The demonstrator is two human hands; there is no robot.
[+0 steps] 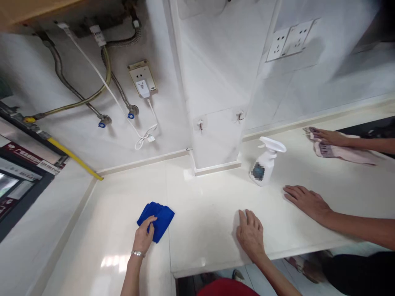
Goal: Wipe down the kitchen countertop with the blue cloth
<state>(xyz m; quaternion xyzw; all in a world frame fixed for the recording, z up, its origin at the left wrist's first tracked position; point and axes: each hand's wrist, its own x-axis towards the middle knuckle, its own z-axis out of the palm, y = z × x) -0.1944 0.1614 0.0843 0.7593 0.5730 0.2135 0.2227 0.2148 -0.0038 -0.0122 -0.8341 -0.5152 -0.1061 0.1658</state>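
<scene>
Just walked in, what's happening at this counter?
The left hand is on a folded, bright-blue cloth lying on the glossy off-white countertop. The right hand rests palm-down on the bare surface, holding nothing. At the right, another person has one hand on a pale pink patterned cloth and the other hand flat on the counter. A white plastic spray bottle stands between them, untouched.

A glossy cream countertop (210, 197) bears a folded blue cloth (163, 218), an upright white spray bottle (268, 163) and a pale pink towel (342, 152).
</scene>
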